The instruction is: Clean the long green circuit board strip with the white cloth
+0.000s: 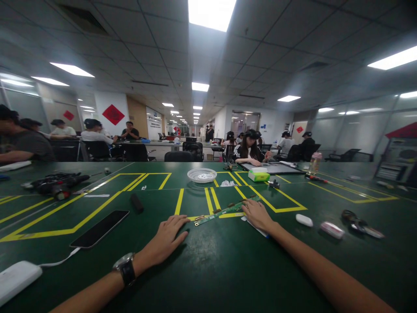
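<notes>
A long, narrow green circuit board lies slantwise on the green table in front of me. My left hand rests palm down near the board's left end, fingers stretched out and holding nothing. At the other end, my right hand has its fingers closed over the board, hiding part of it. A flat white piece with a blue edge shows partly beneath my right hand. Beyond the board stands a white perforated basket.
Yellow tape lines mark the green table. To the left are a phone, a white power bank, a black stick-like piece and dark tools. A white case lies right, a tissue pack farther back. A person sits opposite.
</notes>
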Tool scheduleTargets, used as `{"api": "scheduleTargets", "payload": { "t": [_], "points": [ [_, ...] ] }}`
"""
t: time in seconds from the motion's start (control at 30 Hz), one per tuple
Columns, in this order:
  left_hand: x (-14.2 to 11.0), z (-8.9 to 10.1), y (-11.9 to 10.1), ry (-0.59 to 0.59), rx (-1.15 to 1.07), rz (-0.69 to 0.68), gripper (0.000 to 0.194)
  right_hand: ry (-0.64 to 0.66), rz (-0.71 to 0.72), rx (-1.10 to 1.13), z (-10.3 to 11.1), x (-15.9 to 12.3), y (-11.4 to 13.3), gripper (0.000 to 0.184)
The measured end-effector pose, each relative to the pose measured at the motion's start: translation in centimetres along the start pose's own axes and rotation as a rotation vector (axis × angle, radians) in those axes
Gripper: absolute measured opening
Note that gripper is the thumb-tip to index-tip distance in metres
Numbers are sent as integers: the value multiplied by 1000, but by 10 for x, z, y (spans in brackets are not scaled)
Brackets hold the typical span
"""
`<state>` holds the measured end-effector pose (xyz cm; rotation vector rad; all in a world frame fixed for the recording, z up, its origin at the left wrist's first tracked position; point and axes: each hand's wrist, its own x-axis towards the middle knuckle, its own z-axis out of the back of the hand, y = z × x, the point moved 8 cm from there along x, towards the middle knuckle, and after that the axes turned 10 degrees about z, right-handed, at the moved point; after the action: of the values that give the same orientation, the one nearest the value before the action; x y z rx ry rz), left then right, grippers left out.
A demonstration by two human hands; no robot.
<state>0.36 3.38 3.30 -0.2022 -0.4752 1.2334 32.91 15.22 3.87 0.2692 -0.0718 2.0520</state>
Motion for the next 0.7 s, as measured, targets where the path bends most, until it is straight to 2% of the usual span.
{"api": "scheduleTargets", "payload": {
  "t": [0.13, 0.3, 0.4, 0.5, 0.57, 0.7],
  "points": [
    [1, 0, 1, -10, -11, -17, 42, -54, 62, -20, 10, 1, 8, 49],
    [1, 3, -1, -27, -21, -12, 40, -4, 170, 14, 10, 5, 25, 48],
    [1, 6, -3, -45, -35, -10, 38, 24, 256, 44, 10, 7, 48, 44],
    [1, 7, -5, -55, -40, -24, 37, 53, 397, 96, 11, 1, 88, 37],
    [-1, 5, -8, -33, -32, -58, 38, 67, 578, 186, 13, -10, 128, 35],
    [-7, -4, -20, 93, 9, -196, 49, 92, 886, 303, 21, -42, 203, 36]
  ]
}}
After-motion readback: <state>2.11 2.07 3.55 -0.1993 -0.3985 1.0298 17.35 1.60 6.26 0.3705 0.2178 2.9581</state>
